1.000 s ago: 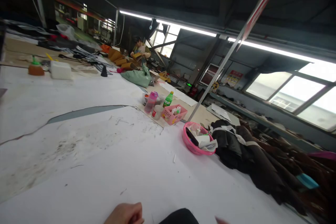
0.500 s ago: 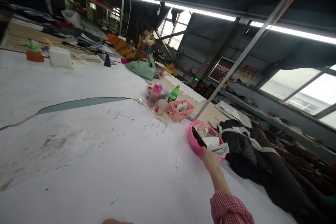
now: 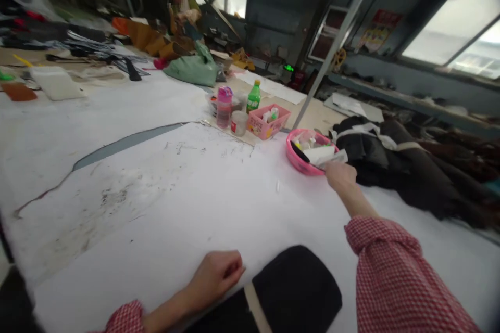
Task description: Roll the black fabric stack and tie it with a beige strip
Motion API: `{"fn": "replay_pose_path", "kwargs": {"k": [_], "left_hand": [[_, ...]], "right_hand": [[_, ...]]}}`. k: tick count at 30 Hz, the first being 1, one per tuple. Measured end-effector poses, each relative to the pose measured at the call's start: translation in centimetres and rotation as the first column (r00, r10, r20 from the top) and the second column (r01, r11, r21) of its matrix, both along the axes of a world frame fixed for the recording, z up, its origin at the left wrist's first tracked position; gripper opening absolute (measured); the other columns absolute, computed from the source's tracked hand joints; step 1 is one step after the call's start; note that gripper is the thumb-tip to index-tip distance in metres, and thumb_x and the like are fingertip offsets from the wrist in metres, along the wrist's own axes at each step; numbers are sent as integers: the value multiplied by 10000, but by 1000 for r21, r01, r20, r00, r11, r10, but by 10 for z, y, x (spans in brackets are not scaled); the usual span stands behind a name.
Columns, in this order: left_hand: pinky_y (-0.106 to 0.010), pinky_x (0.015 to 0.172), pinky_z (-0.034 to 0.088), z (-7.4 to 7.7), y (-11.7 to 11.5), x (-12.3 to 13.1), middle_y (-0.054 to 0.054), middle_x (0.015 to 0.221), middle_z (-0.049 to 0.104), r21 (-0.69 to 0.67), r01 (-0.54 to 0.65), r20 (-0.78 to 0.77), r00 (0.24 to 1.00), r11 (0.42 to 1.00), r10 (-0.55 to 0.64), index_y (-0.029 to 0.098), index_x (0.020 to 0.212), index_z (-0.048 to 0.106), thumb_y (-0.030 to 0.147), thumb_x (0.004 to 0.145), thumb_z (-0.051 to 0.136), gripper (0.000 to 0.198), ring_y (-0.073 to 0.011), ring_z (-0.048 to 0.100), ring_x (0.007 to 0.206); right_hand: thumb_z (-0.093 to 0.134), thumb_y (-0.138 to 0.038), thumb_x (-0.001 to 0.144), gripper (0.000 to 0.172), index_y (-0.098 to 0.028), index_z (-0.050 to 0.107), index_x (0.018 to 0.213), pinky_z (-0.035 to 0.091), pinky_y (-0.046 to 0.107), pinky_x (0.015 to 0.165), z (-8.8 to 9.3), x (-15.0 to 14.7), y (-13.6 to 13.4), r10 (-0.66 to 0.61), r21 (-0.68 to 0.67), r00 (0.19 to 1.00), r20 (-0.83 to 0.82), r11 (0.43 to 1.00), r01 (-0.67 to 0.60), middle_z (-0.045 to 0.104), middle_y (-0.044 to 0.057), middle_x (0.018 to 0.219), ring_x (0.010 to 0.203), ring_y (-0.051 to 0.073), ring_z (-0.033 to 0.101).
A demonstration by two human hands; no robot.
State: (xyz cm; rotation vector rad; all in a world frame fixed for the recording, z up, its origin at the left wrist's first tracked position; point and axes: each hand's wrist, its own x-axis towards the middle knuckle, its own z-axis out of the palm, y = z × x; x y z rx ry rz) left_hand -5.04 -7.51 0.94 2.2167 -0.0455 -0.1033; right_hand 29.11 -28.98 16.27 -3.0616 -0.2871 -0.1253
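Observation:
My right hand (image 3: 341, 176) is closed at the near right edge of a round pink plastic basket (image 3: 305, 168). White papers (image 3: 321, 155) and a dark, narrow object (image 3: 299, 152) stick up from the basket among small bottles. The back of the hand hides its fingertips, so what they grip cannot be made out. Lower down, my left hand (image 3: 219, 271) is curled into a loose fist on the white table surface, with nothing showing in it. Just right of it lies a flat black piece (image 3: 299, 289) with a rounded end, crossed by a beige strip (image 3: 255, 304).
Behind the basket stand a pink box (image 3: 269, 126), a clear jar (image 3: 238, 123), a pink-topped bottle (image 3: 224, 109) and a green bottle (image 3: 253, 98). A metal pole (image 3: 336, 47) rises beside them. Dark rolled material (image 3: 406, 166) lies right. A person (image 3: 185, 13) sits far back.
My right hand has shifted from the basket's front rim toward its right side. My left hand and the black piece have come into view as the camera tilted down.

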Motion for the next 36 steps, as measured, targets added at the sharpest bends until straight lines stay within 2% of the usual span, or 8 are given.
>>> {"fn": "replay_pose_path", "kwargs": {"k": [6, 14, 19, 23, 26, 29, 32, 36], "left_hand": [[-229, 621, 336, 9, 0, -1, 31, 631, 546, -58, -16, -11, 1000, 998, 16, 177, 776, 577, 398, 936, 469, 294, -105, 471, 589], [-209, 558, 352, 8, 2, -1, 22, 640, 540, -230, -38, -52, 998, 972, 27, 166, 773, 563, 460, 865, 547, 309, -102, 461, 572], [-198, 510, 369, 38, 7, -7, 33, 632, 508, -291, -38, -101, 995, 956, 9, 166, 831, 504, 444, 902, 502, 287, -95, 462, 546], [-200, 587, 414, 84, 1, -30, 22, 712, 529, -333, 39, -68, 996, 942, -65, 159, 855, 539, 395, 896, 563, 241, -91, 489, 631], [-197, 608, 418, 117, -16, -57, 9, 758, 559, -361, 156, -105, 973, 919, -207, 153, 877, 576, 369, 913, 556, 220, -90, 506, 663], [-184, 575, 404, 137, -42, -85, 0, 755, 587, -371, 287, -193, 906, 883, -376, 151, 949, 625, 328, 905, 565, 192, -92, 517, 660], [-199, 621, 458, 139, -65, -105, -34, 876, 649, -387, 384, -229, 841, 838, -491, 163, 1064, 647, 265, 875, 591, 221, -109, 572, 719], [-306, 841, 523, 122, -79, -115, -105, 1156, 640, -495, 278, -307, 830, 823, -466, 175, 1246, 585, 268, 880, 594, 378, -185, 643, 965]], "right_hand": [[517, -508, 939, 356, -164, 572, 864, 466, 284, 601, -6, -143, -75, -46, 517, 978, -203, 843, 147, 590, 5, 682, 568, 124, 566], [649, -507, 856, 355, -194, 621, 1021, 543, 302, 778, -80, -430, -132, -165, 874, 910, -381, 257, 413, 676, 85, 1056, 949, 236, 655], [804, -466, 708, 451, -189, 586, 990, 559, 326, 679, -110, -501, -111, -180, 837, 818, -546, -76, 542, 684, 46, 834, 752, 236, 673], [779, -468, 737, 657, -230, 481, 1271, 536, 323, 689, -105, -502, -83, -132, 823, 820, -557, -219, 524, 673, 16, 860, 739, 213, 666], [723, -501, 783, 543, -179, 574, 1193, 499, 304, 718, -109, -484, -72, -62, 836, 849, -525, -227, 500, 648, 30, 843, 758, 186, 624], [640, -551, 833, 522, -168, 613, 1187, 425, 264, 587, -121, -460, -64, -68, 889, 887, -457, -51, 455, 533, -26, 653, 605, 141, 499], [673, -578, 778, 571, -173, 627, 1178, 380, 259, 554, -134, -443, -56, -170, 903, 910, -378, 152, 403, 497, -43, 632, 573, 135, 444], [734, -572, 710, 465, -155, 671, 904, 419, 281, 609, -139, -447, -55, -207, 878, 893, -400, 191, 438, 577, -1, 671, 628, 165, 509]]}}
